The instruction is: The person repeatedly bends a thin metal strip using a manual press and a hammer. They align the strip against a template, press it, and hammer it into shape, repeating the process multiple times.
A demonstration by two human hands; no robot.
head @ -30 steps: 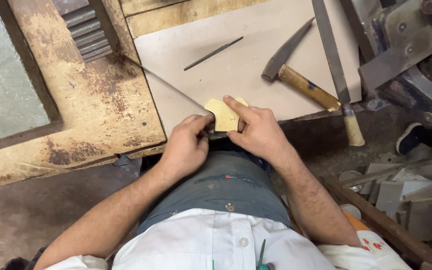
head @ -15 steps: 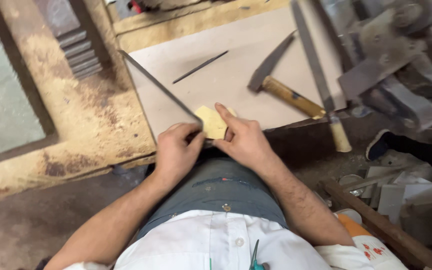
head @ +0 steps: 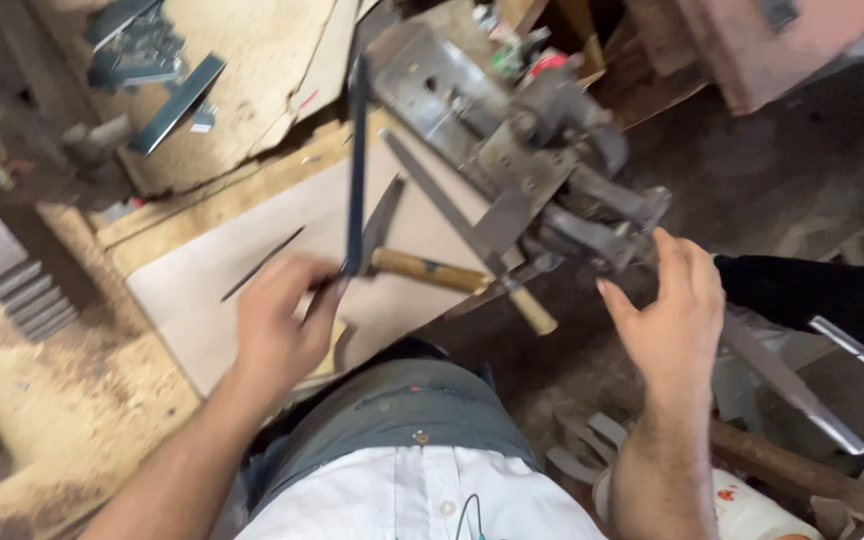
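Note:
My left hand (head: 280, 325) grips the lower end of a long, thin dark metal blade (head: 355, 165), which points up and away over the pale board (head: 192, 310). A small yellowish wooden piece (head: 336, 348) lies on the board just right of that hand, partly hidden by it. My right hand (head: 667, 320) is off to the right with fingers spread and nothing in it, close to the jaws of a grey metal vise (head: 542, 170).
A hammer with a wooden handle (head: 422, 270), a long file (head: 462, 235) and a thin dark rod (head: 262, 262) lie on the board. Another person's black sleeve (head: 812, 295) reaches in at the right, above metal strips (head: 792, 385). Scrap lies on the floor below.
My left hand has lifted the blade off the wooden piece and swung it upward. My right hand has let go of the wooden piece and moved right toward the vise. The view has swung right.

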